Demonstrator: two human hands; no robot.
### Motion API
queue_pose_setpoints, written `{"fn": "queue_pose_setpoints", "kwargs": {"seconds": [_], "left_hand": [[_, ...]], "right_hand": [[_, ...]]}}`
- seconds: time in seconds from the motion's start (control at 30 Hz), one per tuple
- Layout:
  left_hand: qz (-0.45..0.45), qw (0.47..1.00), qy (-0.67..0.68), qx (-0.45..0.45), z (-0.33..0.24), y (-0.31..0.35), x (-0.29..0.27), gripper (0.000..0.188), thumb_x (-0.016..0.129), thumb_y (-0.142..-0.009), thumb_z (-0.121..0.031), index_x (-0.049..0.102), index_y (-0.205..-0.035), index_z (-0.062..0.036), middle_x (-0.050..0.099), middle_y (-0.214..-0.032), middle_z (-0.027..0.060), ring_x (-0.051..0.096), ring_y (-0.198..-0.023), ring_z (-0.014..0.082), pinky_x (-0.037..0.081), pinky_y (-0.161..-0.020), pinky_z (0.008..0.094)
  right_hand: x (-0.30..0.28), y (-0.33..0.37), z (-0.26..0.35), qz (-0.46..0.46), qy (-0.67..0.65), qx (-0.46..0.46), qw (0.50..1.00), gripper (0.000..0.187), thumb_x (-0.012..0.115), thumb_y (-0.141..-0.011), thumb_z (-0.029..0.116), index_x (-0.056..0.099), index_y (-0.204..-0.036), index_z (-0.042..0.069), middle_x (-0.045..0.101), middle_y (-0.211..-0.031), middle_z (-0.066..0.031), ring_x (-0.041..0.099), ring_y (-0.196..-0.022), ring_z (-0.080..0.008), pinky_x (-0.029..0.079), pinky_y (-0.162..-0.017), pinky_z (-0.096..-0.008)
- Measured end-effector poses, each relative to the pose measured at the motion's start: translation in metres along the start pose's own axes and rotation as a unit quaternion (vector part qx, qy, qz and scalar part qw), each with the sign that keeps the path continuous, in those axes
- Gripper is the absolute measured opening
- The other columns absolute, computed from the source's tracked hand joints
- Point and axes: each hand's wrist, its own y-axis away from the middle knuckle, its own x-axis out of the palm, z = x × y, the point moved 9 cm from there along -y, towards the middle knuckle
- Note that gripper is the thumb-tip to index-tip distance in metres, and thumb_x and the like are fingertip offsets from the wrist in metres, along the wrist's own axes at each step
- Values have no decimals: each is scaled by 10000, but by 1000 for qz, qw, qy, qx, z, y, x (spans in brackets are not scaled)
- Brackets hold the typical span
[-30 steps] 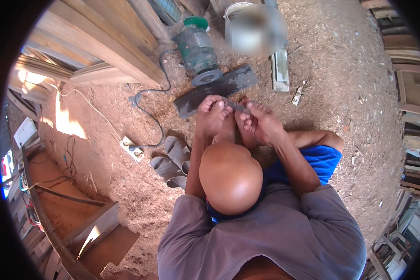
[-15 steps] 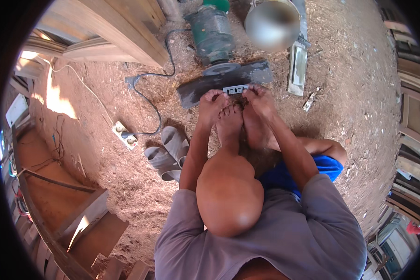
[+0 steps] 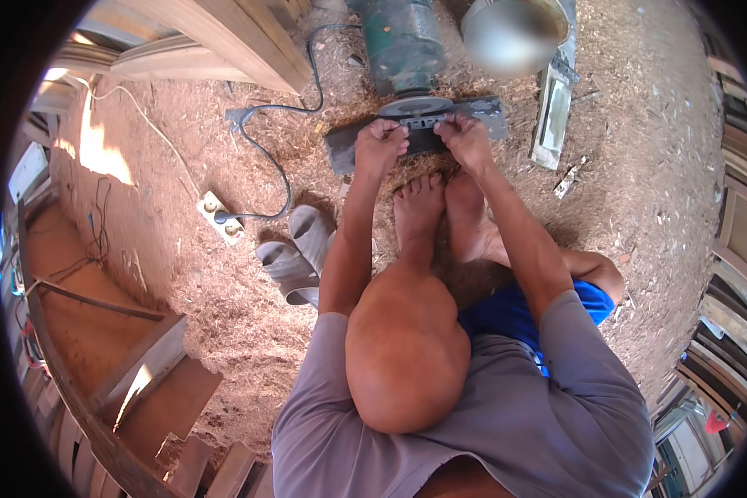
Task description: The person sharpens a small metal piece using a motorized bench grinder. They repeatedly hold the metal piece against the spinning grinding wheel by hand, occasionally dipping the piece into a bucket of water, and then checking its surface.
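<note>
- The ground point(image 3: 656, 183) is packed earth covered all over with pale sawdust and wood shavings — no floor boards show under the person.
- Sloping timber planks point(image 3: 224, 41) cross the upper left; more stacked boards and frames line the right rim, bent by the lens.
- At the lower left a sunlit wooden ledge point(image 3: 141, 373) drops to a lower, reddish level with thin cables lying on it.
- A green motor point(image 3: 402, 41) sits at the top, with a round grey disc point(image 3: 415, 106) at its near end, above a flat dark grey plate point(image 3: 349, 149) that lies on the sawdust.
- The left hand point(image 3: 379, 141) is curled closed, fingertips pinching the left end of a small dark piece point(image 3: 422, 124) just below the disc.
- The right hand point(image 3: 465, 137) is curled the same way on the right end of that piece — both hands have hold of it, with the plate beneath.
- Two bare feet point(image 3: 440, 212) rest on the shavings just behind the hands.
- A black cable point(image 3: 278, 166) loops from the motor side to a white socket strip point(image 3: 222, 217) on the ground at left.
- A pair of grey sandals point(image 3: 299, 257) lies beside the left forearm.
- A narrow pale rectangular frame point(image 3: 554, 116) lies right of the plate; any markings on it are too small to tell.
</note>
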Motion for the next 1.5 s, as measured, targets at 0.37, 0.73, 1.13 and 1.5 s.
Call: {"fn": "queue_pose_setpoints", "kwargs": {"seconds": [0.37,0.73,1.13,1.5], "left_hand": [[-7,1000,8,-25,4,-6,-3,160,640,-878,-93,594,-975,26,673,-871,97,664,-678,129,525,-544,208],[-5,999,16,-45,5,-9,-1,166,633,-886,-87,594,-1007,20,677,-900,111,686,-734,161,538,-572,222],[4,995,95,-37,6,-14,1,197,651,-861,-65,587,-974,83,672,-845,153,691,-698,198,566,-567,255],[-11,991,124,-39,11,-13,-2,172,638,-864,-55,576,-966,69,667,-856,154,690,-705,200,569,-580,260]], "right_hand": [[5,-5,5,1,48,-6,999,273,697,-820,159,634,-990,-46,626,-692,-42,537,-596,-86,438,-549,-239],[8,-3,5,-17,-4,25,1000,292,698,-814,125,614,-1009,-76,660,-744,-60,563,-610,-89,448,-557,-235],[8,-6,-3,-48,-10,54,997,326,706,-802,96,608,-1044,-98,682,-783,-95,625,-628,-96,449,-526,-224],[11,-5,2,-47,35,30,998,314,719,-789,104,620,-997,-110,680,-754,-104,625,-624,-112,482,-573,-227]]}}
